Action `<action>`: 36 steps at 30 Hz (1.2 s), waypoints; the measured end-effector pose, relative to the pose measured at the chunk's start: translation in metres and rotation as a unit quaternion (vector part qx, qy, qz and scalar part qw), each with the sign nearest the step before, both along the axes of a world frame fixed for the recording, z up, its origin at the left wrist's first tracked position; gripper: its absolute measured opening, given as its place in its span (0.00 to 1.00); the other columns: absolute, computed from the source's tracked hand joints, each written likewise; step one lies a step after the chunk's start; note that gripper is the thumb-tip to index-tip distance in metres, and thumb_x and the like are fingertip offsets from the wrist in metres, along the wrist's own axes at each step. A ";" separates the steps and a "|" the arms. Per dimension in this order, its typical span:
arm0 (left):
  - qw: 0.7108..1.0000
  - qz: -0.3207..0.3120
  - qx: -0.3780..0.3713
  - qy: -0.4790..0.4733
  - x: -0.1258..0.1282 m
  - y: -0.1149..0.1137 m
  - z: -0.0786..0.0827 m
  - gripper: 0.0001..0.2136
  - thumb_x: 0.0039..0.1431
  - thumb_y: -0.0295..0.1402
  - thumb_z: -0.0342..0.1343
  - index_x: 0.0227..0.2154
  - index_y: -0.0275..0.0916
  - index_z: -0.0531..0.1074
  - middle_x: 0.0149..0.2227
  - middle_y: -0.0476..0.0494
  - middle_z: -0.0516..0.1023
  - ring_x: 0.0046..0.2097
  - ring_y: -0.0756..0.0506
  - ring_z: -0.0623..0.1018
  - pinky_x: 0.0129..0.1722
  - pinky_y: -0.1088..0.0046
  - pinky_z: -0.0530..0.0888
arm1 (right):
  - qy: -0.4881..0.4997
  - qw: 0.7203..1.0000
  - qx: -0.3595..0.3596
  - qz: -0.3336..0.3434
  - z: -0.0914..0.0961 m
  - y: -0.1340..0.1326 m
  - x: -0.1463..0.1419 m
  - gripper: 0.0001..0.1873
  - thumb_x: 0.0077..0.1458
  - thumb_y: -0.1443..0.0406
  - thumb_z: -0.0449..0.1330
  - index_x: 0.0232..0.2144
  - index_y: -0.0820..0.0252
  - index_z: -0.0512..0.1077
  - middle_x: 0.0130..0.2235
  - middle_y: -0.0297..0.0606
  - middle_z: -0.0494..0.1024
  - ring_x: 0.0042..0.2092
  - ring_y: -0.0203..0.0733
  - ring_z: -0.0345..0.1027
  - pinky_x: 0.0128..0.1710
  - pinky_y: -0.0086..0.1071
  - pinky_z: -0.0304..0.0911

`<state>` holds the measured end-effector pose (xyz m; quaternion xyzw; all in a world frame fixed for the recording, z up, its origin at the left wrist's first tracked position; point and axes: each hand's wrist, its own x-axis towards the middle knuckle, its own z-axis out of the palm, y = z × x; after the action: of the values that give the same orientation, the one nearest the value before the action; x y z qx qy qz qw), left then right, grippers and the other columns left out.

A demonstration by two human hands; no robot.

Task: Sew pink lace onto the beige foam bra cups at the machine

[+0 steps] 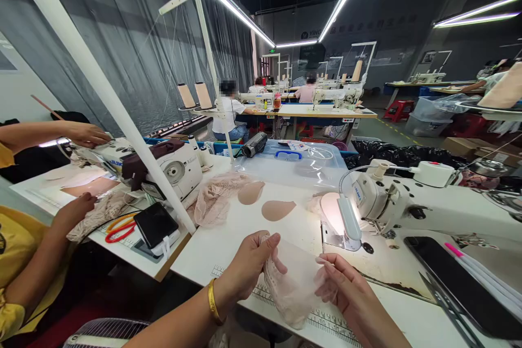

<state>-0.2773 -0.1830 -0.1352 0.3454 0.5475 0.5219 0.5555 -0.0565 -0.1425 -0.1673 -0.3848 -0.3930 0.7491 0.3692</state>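
A sheer pale piece of lace fabric [291, 277] is stretched between my two hands above the front of the white sewing table. My left hand [253, 261], a gold bracelet at its wrist, pinches the fabric's left edge between thumb and fingers. On the other side, my right hand [342, 285] grips the right edge with its fingertips. Behind them, two beige teardrop-shaped pieces, a nearer one [278, 210] and a farther one [250, 193], lie flat. Bunched pink lace [216, 198] rests to their left. Another light cup-shaped piece [332, 212] sits under the lamp by the sewing machine [369, 201].
A phone [457, 277], a pink-tipped pen [453, 250] and dark tweezers [446, 304] lie at right. A translucent plastic bin [293, 166] stands behind. At left, a white pole [101, 92] rises by a co-worker's hands, red-handled scissors [120, 231] and another machine [175, 171].
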 end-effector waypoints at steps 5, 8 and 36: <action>0.992 -0.091 -0.025 0.085 -0.018 0.002 0.000 0.30 0.59 0.67 0.55 0.26 0.41 0.64 0.22 0.44 0.77 0.23 0.48 0.71 0.26 0.74 0.62 | -0.061 0.996 0.064 -0.007 -0.004 0.005 0.001 0.27 0.52 0.38 0.69 0.31 0.55 0.76 0.23 0.29 0.71 0.26 0.38 0.62 0.29 0.32 0.57; 0.924 -0.126 0.018 0.360 -0.038 0.017 0.011 0.25 0.65 0.60 0.54 0.38 0.40 0.68 0.38 0.39 0.81 0.37 0.40 0.80 0.34 0.68 0.72 | -0.097 0.991 0.088 -0.021 -0.011 0.014 0.004 0.28 0.54 0.37 0.67 0.32 0.54 0.76 0.24 0.30 0.73 0.25 0.37 0.62 0.27 0.32 0.56; 0.771 -0.291 0.225 0.520 0.032 0.047 0.033 0.17 0.61 0.39 0.61 0.50 0.38 0.76 0.49 0.35 0.80 0.50 0.35 0.78 0.51 0.61 0.72 | -0.206 0.945 0.253 0.003 -0.016 0.015 0.039 0.25 0.59 0.42 0.66 0.45 0.53 0.81 0.36 0.36 0.81 0.37 0.46 0.75 0.41 0.38 0.71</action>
<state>-0.2456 -0.1357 -0.1025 0.8220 0.4932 0.1837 0.2175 -0.0178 -0.1276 -0.1831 -0.4235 -0.6382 0.5306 0.3630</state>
